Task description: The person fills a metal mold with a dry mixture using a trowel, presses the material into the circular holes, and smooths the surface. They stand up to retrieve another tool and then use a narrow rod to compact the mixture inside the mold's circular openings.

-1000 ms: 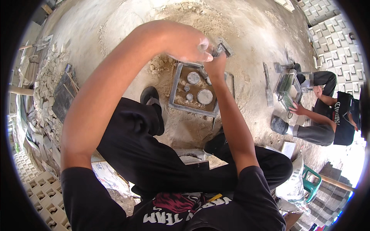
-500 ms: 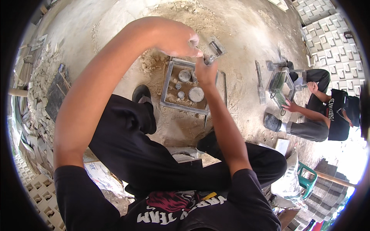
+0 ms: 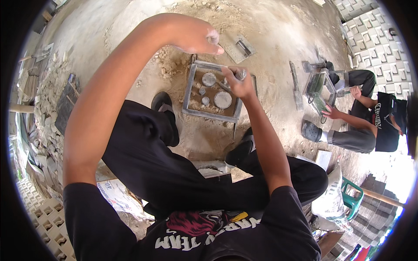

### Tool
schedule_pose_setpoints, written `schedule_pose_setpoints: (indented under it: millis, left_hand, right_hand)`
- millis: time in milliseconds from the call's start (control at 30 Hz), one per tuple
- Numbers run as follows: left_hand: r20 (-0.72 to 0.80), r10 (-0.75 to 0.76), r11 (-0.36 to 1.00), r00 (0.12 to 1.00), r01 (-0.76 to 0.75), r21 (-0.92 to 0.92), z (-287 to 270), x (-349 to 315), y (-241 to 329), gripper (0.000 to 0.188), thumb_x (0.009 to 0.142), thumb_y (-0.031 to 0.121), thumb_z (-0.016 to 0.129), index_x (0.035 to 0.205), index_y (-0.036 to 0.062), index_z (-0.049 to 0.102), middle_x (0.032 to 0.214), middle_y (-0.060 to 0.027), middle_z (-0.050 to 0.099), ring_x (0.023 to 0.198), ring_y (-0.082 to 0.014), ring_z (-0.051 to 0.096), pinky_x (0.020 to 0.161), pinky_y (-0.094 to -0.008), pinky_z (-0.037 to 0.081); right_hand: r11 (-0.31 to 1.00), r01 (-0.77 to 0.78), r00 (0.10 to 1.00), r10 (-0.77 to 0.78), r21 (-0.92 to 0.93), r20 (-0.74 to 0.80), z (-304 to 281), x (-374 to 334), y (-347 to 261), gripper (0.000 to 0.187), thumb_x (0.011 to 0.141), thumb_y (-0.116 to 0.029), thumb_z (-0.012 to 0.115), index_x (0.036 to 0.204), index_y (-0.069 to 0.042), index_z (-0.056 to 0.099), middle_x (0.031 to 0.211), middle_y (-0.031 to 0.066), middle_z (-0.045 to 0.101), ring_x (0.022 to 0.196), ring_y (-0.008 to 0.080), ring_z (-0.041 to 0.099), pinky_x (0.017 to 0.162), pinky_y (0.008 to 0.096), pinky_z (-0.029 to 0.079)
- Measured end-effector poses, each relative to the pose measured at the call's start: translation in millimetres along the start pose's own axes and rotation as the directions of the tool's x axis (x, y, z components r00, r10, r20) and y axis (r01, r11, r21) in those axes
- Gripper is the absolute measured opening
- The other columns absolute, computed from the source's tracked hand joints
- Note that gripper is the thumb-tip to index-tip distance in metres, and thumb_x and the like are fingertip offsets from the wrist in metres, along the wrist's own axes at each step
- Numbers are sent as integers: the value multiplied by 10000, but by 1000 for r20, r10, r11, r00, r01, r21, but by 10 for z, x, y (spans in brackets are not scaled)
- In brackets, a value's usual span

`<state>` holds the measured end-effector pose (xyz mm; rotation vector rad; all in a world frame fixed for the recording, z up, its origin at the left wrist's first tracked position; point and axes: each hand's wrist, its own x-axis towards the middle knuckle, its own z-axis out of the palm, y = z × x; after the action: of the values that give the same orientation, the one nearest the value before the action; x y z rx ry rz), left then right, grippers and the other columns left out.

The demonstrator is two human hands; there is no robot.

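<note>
A square grey metal frame (image 3: 188,93) lies on the ground before my feet. Packed brown material fills it, with two larger pale discs, the nearer disc (image 3: 222,100) and the farther disc (image 3: 209,79), and small round pieces such as one (image 3: 205,101) beside them. Over the frame's far right corner, my right hand (image 3: 238,85) is closed round a slim hand tool (image 3: 241,75) with a rounded handle end. Its working end is mostly hidden. Beyond the frame's far edge, my left hand (image 3: 200,40) hovers with fingers curled and pinched; whatever they hold cannot be made out.
A flat trowel (image 3: 244,47) with a bar handle lies beyond the frame. Rubble (image 3: 45,117) is heaped at left. To the right, a seated person (image 3: 383,117) handles another metal mould (image 3: 320,89). Patterned pale blocks (image 3: 374,48) are stacked behind; a green plastic chair (image 3: 352,198) stands at lower right.
My hands have come apart. The right hand with the tool has moved nearer, over the frame's corner; the left stays beyond the far edge. The other person's hand has shifted slightly at the mould.
</note>
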<state>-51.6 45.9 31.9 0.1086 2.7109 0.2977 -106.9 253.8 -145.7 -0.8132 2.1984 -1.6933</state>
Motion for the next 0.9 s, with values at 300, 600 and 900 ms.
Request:
schedule_pose_setpoints:
  millis: [300, 600, 900]
  left_hand:
    - [24, 22, 998, 999, -21, -54, 29, 90, -95, 686, 921, 609, 491, 1314, 50, 550, 1283, -169, 606, 1159, -297, 597, 956, -393, 473]
    - [24, 38, 998, 999, -37, -41, 27, 106, -38, 678, 919, 615, 491, 1302, 59, 559, 1249, -163, 621, 1087, -284, 624, 906, -391, 494]
    - [45, 10, 998, 999, -8, -58, 16, 47, -56, 684, 918, 615, 491, 1323, 65, 546, 1272, -160, 614, 1143, -295, 608, 920, -391, 495]
  right_hand:
    - [976, -25, 999, 32, 217, -29, 159, 113, 91, 351, 916, -202, 630, 619, -32, 546, 554, -60, 467, 530, 33, 375, 456, 265, 291]
    - [988, -29, 995, 13, 152, 103, 57, 124, 115, 305, 907, -223, 645, 714, 13, 629, 577, -54, 484, 558, 46, 412, 484, 272, 339]
    - [983, -94, 962, 130, 155, -239, 144, 250, -28, 479, 991, -359, 556, 647, -29, 511, 569, -56, 411, 571, 62, 371, 497, 293, 314]
